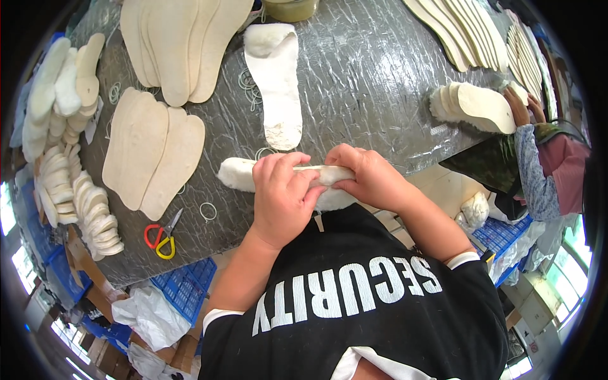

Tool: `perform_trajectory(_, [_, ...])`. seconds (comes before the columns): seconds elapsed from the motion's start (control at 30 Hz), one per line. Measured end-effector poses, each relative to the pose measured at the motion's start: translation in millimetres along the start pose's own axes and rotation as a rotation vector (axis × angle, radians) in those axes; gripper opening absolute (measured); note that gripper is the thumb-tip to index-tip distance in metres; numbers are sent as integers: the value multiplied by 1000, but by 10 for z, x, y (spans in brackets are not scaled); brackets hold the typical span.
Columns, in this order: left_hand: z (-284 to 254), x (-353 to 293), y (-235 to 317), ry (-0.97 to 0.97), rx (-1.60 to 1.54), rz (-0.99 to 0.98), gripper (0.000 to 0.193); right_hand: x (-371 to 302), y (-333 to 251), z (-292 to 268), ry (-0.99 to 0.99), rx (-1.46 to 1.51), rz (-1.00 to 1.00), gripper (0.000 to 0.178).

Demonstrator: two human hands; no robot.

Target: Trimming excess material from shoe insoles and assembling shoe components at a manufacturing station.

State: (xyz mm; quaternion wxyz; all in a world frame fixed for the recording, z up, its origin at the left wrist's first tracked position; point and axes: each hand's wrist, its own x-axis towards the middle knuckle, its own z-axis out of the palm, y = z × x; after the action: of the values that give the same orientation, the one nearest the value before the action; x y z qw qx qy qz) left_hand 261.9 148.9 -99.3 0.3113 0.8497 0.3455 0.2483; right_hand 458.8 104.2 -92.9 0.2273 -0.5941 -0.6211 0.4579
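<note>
A white fleecy insole [235, 174] is held on edge close to my body, at the front edge of the table. My left hand [282, 197] grips it near the middle, fingers over the top and thumb on the near side. Around its right part closes my right hand [370, 178], thumb and fingers pinching the edge. More white fleece shows below the hands. Just beyond lies another white insole [280, 85], flat, its far end fluffy and its near tip rough and speckled.
Beige insole blanks lie fanned at the far left [183, 47] and nearer [152, 155]. Red-and-yellow scissors [166, 235] and a thin loop [208, 211] lie at front left. Fleecy insoles are piled at the left edge [95, 212]. At right, a co-worker's hands [519, 107] touch insoles [484, 107].
</note>
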Motion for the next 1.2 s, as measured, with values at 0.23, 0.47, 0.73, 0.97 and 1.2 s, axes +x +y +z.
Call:
perform_trajectory(0.23, [51, -80, 107, 12, 46, -74, 28, -47, -5, -53, 5, 85, 40, 30])
perform_trajectory(0.47, [24, -143, 68, 60, 10, -25, 18, -42, -60, -78, 57, -75, -90, 29])
perform_trajectory(0.73, [-551, -36, -434, -41, 128, -178, 26, -93, 61, -169, 29, -140, -189, 35])
perform_trajectory(0.97, [-200, -10, -115, -136, 56, 77, 31, -87, 63, -87, 74, -119, -192, 36])
perform_trajectory(1.2, [10, -45, 13, 23, 54, 186, 24, -159, -6, -14, 185, -24, -30, 34])
